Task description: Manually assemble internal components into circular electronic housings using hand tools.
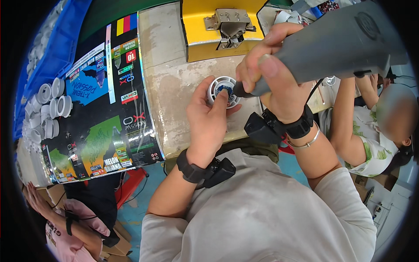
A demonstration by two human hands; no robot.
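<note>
My left hand (207, 124) is closed around a round white plastic housing (224, 80) with a spoked rim, just above the worktable. Inside its centre shows a small blue part (224, 88), with my left thumb lying over it. In my right hand (279, 89) is a grey hand-held power tool (325, 48), my fingers wrapped round its front end. The black tapered nose (240, 89) of the tool meets the housing's right side. Whether a bit reaches into the housing cannot be seen.
A yellow bracket with a metal clamp (231, 28) stands beyond my hands. To the left lie a printed sheet (104, 113), several white plastic rings (56, 98) and a blue bin (65, 41) of white parts. People sit at right (362, 144) and lower left (80, 227).
</note>
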